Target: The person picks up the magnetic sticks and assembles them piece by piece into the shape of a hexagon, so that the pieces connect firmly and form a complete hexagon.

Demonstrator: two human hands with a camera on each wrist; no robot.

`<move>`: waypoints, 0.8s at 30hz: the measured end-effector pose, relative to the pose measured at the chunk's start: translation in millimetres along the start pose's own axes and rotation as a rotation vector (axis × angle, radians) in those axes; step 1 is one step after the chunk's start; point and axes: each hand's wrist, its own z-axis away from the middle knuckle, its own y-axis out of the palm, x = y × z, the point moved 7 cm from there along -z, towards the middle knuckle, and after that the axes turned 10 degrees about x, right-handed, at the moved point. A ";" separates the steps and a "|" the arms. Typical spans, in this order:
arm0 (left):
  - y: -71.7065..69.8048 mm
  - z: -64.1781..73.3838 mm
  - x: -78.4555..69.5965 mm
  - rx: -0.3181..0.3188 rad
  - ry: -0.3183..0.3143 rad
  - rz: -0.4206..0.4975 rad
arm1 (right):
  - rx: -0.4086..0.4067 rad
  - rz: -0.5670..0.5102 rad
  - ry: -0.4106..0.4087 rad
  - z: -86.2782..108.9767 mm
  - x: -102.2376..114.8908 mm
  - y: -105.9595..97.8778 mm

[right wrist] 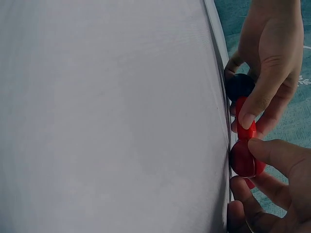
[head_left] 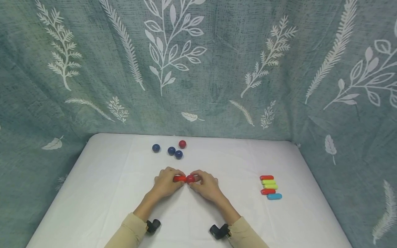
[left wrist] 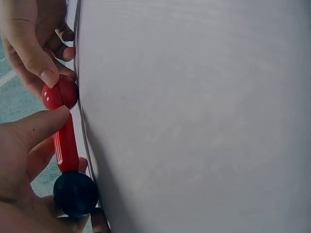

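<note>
Over the middle of the white table, my left hand point(head_left: 167, 181) grips a short red rod point(head_left: 180, 178) between thumb and fingers. A dark blue ball point(left wrist: 75, 194) sits on one end of that rod, largely behind the left hand in the head view. At the rod's other end is a red ball point(head_left: 190, 178), pinched by my right hand point(head_left: 206, 186); rod and ball meet end to end. Beyond the red ball, a bit of red point(right wrist: 250, 183) shows among the right fingers in the right wrist view, mostly hidden.
Toward the back lie several loose blue balls point(head_left: 156, 148) and one red ball point(head_left: 182, 144). On the right is a column of short rods: red point(head_left: 268, 191), yellow-green point(head_left: 269, 182) and blue point(head_left: 274, 196). A patterned green curtain point(head_left: 217, 69) hangs behind the table point(head_left: 235, 158).
</note>
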 end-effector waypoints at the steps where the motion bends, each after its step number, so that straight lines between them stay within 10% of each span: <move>1: -0.3 0.1 -0.3 0.001 -0.001 0.003 | -0.001 0.004 -0.001 -0.1 -0.1 0.2; 13: 1.6 -0.9 -0.1 0.016 -0.012 0.011 | -0.011 -0.080 0.013 10.5 -6.2 -9.9; 24: -0.1 1.0 -2.9 0.023 -0.017 0.030 | -0.176 -0.171 0.103 70.5 -40.7 -65.2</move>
